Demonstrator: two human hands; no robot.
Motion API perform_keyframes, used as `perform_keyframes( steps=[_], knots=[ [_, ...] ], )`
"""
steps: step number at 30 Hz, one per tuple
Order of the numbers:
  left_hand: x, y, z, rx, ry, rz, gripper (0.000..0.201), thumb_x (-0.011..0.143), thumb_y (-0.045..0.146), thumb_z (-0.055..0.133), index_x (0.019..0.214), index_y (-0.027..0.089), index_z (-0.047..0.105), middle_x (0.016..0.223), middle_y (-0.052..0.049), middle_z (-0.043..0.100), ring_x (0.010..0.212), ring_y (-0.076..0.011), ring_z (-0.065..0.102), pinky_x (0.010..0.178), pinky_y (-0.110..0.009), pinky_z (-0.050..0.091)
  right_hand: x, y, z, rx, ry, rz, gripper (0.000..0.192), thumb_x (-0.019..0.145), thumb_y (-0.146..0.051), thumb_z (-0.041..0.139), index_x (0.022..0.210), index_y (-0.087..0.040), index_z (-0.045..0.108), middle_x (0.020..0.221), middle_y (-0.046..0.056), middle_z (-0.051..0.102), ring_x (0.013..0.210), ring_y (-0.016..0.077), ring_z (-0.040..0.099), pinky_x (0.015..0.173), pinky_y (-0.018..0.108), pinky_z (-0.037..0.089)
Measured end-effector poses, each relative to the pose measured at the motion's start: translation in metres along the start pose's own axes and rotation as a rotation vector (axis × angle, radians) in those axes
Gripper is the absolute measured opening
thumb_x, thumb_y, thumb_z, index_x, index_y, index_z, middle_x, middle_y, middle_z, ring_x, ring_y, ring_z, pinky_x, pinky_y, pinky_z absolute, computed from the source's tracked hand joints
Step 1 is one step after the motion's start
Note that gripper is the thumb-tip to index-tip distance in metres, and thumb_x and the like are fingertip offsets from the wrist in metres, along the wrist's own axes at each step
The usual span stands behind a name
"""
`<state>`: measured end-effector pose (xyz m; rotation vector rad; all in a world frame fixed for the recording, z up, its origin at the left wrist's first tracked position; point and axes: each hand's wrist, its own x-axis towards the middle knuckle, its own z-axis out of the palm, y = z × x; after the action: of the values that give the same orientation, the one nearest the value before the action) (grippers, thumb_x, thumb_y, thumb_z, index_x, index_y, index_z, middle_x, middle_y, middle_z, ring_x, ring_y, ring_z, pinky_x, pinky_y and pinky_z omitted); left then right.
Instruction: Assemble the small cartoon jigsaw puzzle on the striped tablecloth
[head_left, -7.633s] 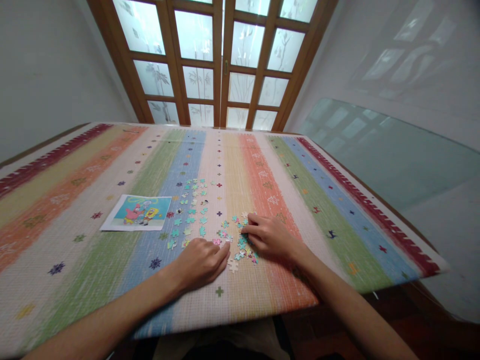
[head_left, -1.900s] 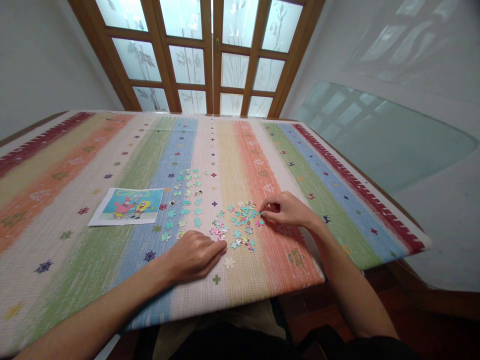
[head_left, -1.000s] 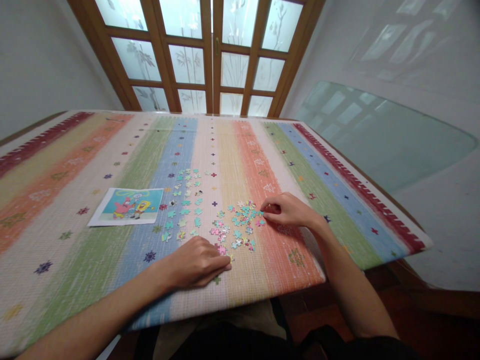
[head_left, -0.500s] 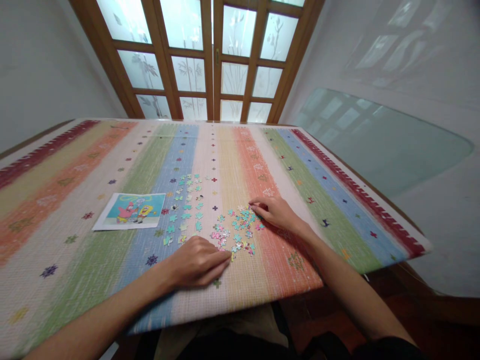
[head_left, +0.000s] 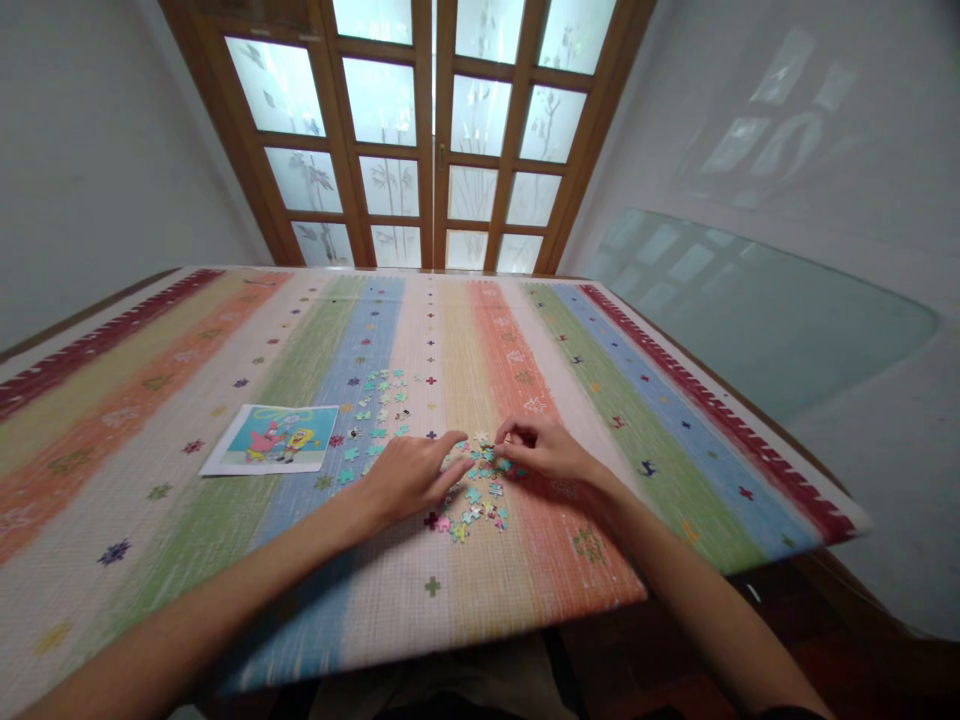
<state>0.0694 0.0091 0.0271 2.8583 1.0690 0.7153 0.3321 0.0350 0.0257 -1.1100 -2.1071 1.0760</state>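
Observation:
A loose pile of jigsaw pieces (head_left: pixel 472 495), mostly turquoise with some pink and yellow, lies on the striped tablecloth. My left hand (head_left: pixel 412 475) reaches over the pile's left side, thumb and index finger spread apart with nothing seen between them. It covers some of the pieces beneath. At the pile's upper right, my right hand (head_left: pixel 551 452) is closed, its thumb and fingertips pinched at a small jigsaw piece (head_left: pixel 488 453), partly hidden. Left of the pile, several turquoise pieces (head_left: pixel 363 415) are laid out in rough rows, the nearer ones partly behind my left hand.
A printed picture sheet (head_left: pixel 274 440) with cartoon figures lies left of the rows. The striped cloth (head_left: pixel 431 625) covers the table, whose near edge runs below my forearms. Wooden doors with glass panes (head_left: pixel 439 150) stand beyond; a white wall (head_left: pixel 787 150) is at right.
My left hand has lifted from the pile's near left edge, moved forward and opened. My right hand stays pinched, a little nearer the pile's middle. The view has tilted up slightly.

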Motion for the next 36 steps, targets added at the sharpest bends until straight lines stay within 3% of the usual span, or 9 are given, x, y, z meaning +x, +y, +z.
perform_keyframes(
  steps=[6,14,17,20,26,31,36],
  knots=[
    [0.021,0.001,0.0,-0.19,-0.025,0.002,0.032,0.108,0.034,0.038,0.102,0.016,0.064,0.055,0.003,0.058,0.048,-0.0132,0.055,0.051,-0.024,0.034,-0.003,-0.003,0.011,0.019,0.006,-0.026,0.031,0.089,-0.048,0.067,0.088,-0.017,0.069,0.055,-0.009,0.04,0.052,0.0096,0.037,0.052,0.024,0.027],
    [0.027,-0.004,-0.005,-0.254,-0.173,0.024,0.024,0.102,0.032,0.044,0.096,0.019,0.064,0.058,0.002,0.06,0.053,-0.0133,0.055,0.054,-0.025,0.032,-0.002,-0.002,0.015,0.033,0.026,-0.04,0.029,0.088,-0.046,0.068,0.087,-0.017,0.071,0.054,-0.009,0.039,0.051,0.0095,0.035,0.052,0.025,0.028],
    [0.035,-0.023,-0.01,-0.205,-0.16,0.011,0.025,0.102,0.033,0.045,0.096,0.019,0.065,0.061,0.001,0.062,0.056,-0.0143,0.056,0.056,-0.025,0.032,-0.001,-0.003,0.015,0.015,0.099,-0.028,0.031,0.091,-0.045,0.064,0.099,-0.016,0.073,0.056,-0.008,0.039,0.052,0.0105,0.036,0.053,0.027,0.028],
    [0.046,-0.056,-0.02,-0.183,-0.135,-0.087,0.026,0.1,0.034,0.047,0.092,0.017,0.067,0.064,-0.001,0.065,0.057,-0.0143,0.056,0.059,-0.026,0.035,-0.001,-0.005,0.014,-0.031,0.172,-0.02,0.034,0.093,-0.042,0.059,0.108,-0.015,0.072,0.057,-0.007,0.041,0.053,0.0114,0.037,0.055,0.029,0.029],
    [0.064,-0.116,-0.021,-0.067,-0.228,-0.222,0.026,0.091,0.032,0.053,0.082,0.017,0.072,0.067,-0.004,0.068,0.059,-0.0156,0.057,0.059,-0.026,0.036,0.0,-0.006,0.013,-0.08,0.214,-0.007,0.032,0.092,-0.039,0.056,0.104,-0.014,0.073,0.056,-0.007,0.04,0.051,0.0117,0.037,0.055,0.03,0.03],
    [0.069,-0.138,-0.005,-0.022,-0.231,-0.222,0.023,0.083,0.03,0.058,0.07,0.018,0.072,0.061,-0.005,0.065,0.059,-0.0167,0.055,0.06,-0.027,0.037,-0.001,-0.007,0.012,-0.108,0.24,-0.003,0.033,0.092,-0.038,0.053,0.101,-0.014,0.075,0.055,-0.006,0.043,0.051,0.0115,0.038,0.054,0.029,0.031],
    [0.065,-0.145,0.005,0.043,-0.169,-0.218,0.021,0.08,0.028,0.06,0.067,0.018,0.073,0.066,-0.008,0.065,0.071,-0.022,0.057,0.069,-0.033,0.041,-0.002,-0.005,0.012,-0.142,0.28,-0.016,0.032,0.092,-0.034,0.052,0.099,-0.014,0.076,0.056,-0.004,0.048,0.051,0.0114,0.041,0.053,0.028,0.033]
  ],
)
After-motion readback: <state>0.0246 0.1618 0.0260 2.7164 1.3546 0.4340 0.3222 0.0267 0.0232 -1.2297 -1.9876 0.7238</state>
